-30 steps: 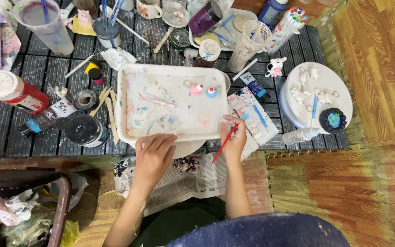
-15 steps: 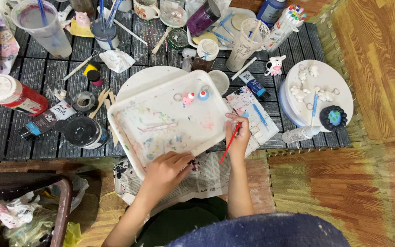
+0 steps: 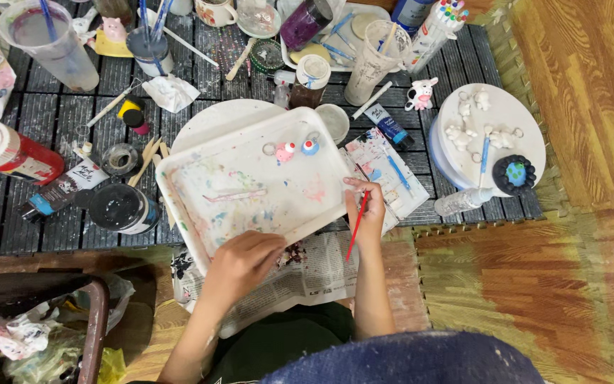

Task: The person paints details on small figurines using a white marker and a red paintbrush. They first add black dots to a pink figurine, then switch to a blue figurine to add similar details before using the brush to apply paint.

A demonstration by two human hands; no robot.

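A white paint-stained tray lies tilted on the dark slatted mat, with two small painted figures near its far edge. My left hand grips the tray's near edge. My right hand rests at the tray's right edge and holds a thin red paintbrush pointing down toward me. A sheet of newspaper sits under the tray's near side.
Paint jars, a red-labelled bottle, a black tub, water cups with brushes and tubes crowd the mat. A round white plate with small white figures stands right. A chair frame is at lower left. Wooden floor lies right.
The tray has swung counter-clockwise, its near-left corner coming toward me. My left hand moved with its near edge. My right hand keeps the brush at the tray's right side.
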